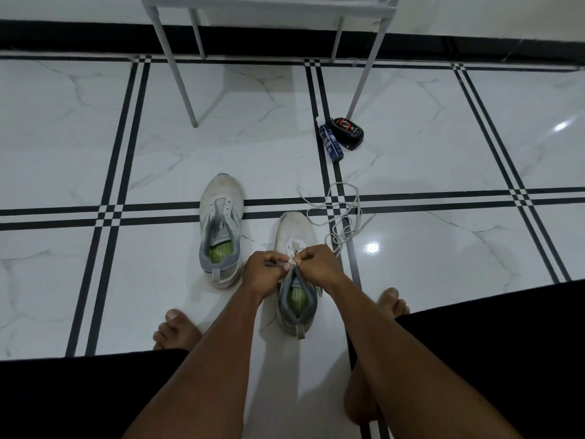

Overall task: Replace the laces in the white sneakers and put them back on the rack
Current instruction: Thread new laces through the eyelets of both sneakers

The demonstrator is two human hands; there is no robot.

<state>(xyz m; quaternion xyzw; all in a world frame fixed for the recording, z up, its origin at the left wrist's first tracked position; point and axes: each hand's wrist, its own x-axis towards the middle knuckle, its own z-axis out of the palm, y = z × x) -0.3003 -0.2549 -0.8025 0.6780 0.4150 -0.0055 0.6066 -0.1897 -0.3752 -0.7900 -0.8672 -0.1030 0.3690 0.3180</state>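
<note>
Head view is looking down past two bare forearms to a white-marble tiled floor with black stripe borders (95, 153). Nearest, the person's bare feet are resting on the tiles, partly cut off by dark clothing at the bottom edge. Just beyond them, the near white-and-grey mesh sneaker with a green insole (296, 299) is standing upright, toe pointing away. Both hands are meeting over its tongue: the left hand (264, 270) and the right hand (316, 264) are each curling their fingers and pinching a thin off-white shoelace (335, 213) at the eyelets. How far the lacing reaches is hidden under the knuckles. The lace's loose length is trailing off to the right, lying in tangled loops on the floor beside the toe. To the left, a second white-and-grey sneaker with no lace (221, 229) is standing apart, its tongue exposed. Farther off, a dark blue bottle lying on its side (330, 141) is touching a black rounded container with a red label (348, 132); their print is too small to read. Farthest, a white metal-legged rack (269, 14) is standing against the wall, its top cropped.
</note>
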